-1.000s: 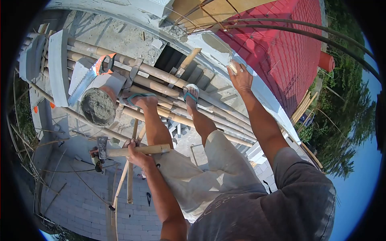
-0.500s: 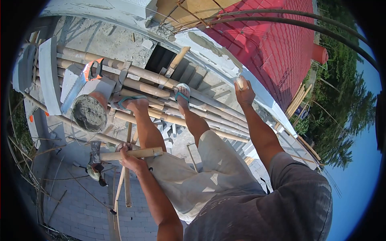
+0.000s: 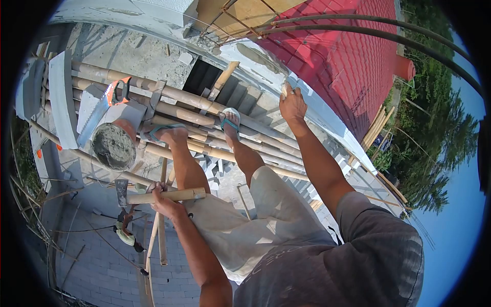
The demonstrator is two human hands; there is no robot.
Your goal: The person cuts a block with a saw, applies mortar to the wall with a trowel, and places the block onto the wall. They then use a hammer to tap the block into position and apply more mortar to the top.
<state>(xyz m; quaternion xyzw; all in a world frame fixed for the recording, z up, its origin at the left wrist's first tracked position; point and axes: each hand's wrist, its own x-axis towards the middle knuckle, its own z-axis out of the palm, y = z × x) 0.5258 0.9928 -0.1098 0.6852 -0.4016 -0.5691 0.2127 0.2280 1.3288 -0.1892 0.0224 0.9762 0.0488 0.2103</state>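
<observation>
My left hand point(image 3: 166, 202) is wrapped around the thick wooden handle of a hatchet point(image 3: 189, 195). The blade points to the left, out over the lower level. Reaching forward, my right hand point(image 3: 293, 106) is at the edge of the white wall point(image 3: 317, 97), beside the red tiled roof. Its fingers are closed on a small pale piece point(image 3: 285, 90), whose kind I cannot tell. Under my sandaled feet lie bamboo poles point(image 3: 186, 94).
A bucket of wet mortar point(image 3: 114, 145) stands to the left, beside a handsaw point(image 3: 99, 110) lying on a pale block. Dark steel bars point(image 3: 368, 31) arch over the red roof point(image 3: 327, 46). Far below at left, another person point(image 3: 125, 233) is near a block wall point(image 3: 102, 271).
My right hand has moved left and forward along the wall edge with the pale piece. The hatchet has barely moved. The person below has shifted position.
</observation>
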